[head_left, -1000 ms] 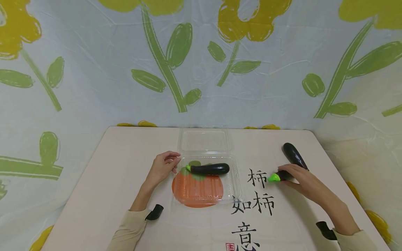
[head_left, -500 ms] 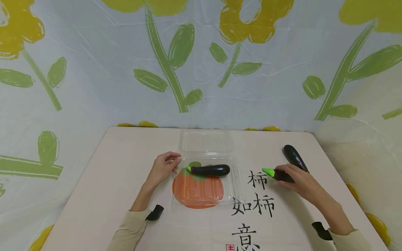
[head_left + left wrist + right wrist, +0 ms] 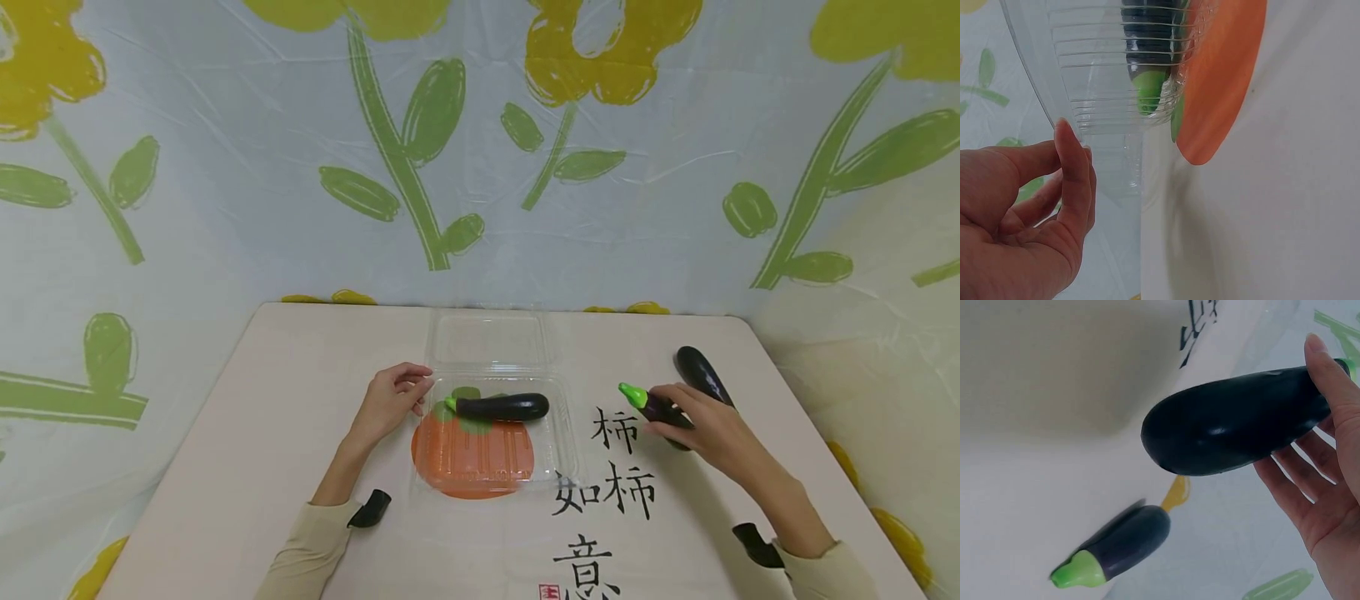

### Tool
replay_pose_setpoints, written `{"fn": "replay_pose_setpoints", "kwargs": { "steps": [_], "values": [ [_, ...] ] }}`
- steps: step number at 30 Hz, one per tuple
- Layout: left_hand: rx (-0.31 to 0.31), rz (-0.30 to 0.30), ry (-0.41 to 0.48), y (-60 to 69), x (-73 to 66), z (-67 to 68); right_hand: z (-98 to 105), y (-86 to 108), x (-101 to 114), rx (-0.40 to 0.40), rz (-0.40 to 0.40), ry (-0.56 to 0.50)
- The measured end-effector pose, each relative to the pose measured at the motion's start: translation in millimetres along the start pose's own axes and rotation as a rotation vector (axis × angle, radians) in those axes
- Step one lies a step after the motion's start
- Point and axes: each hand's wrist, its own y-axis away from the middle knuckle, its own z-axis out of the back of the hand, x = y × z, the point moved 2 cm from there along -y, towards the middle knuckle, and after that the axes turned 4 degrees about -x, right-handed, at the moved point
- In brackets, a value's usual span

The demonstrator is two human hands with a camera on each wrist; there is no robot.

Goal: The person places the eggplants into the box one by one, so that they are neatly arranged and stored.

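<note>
While the left grip [image 3: 388, 402] pinches the clear box [image 3: 491, 372] by its rim, the right grip [image 3: 708, 423] clutches 1 eggplant [image 3: 1229, 425] above the surface [image 3: 315, 350], right of the box. Carry step, I'd guess; next, lower it inside.

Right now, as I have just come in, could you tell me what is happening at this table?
A person's right hand holds an eggplant above the table, to the right of a clear, open box. A second eggplant lies in the box, and a third eggplant lies on the table beyond that hand. The left hand touches the box's rim.
</note>
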Motion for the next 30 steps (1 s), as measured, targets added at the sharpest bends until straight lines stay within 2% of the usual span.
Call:
{"fn": "replay_pose_setpoints", "kwargs": {
  "steps": [5, 12, 14, 17, 24, 30],
  "values": [
    [-0.004, -0.002, -0.006, 0.7, -1.1, 0.8, 2, -9.6, 5, -0.004, 0.007, -0.023],
    [0.013, -0.002, -0.004, 15.9, -40.2, 3.3, 4, -22.1, 18, -0.011, 0.019, -0.036],
    [0.017, -0.002, -0.004, 16.5, -42.1, 3.6, 4, -25.5, 22, -0.010, 0.024, -0.041],
    [0.016, 0.006, -0.007, 13.6, -36.2, 2.5, 4, -31.1, 26, -0.008, 0.035, -0.051],
    [-0.003, -0.002, -0.008, 1.5, -4.7, -0.5, 2, -46.2, 37, 0.010, 0.045, -0.067],
    [-0.009, -0.006, -0.003, 0.6, -0.6, 0.1, -3, -60.9, 47, 0.011, 0.085, -0.104]
  ]
}}
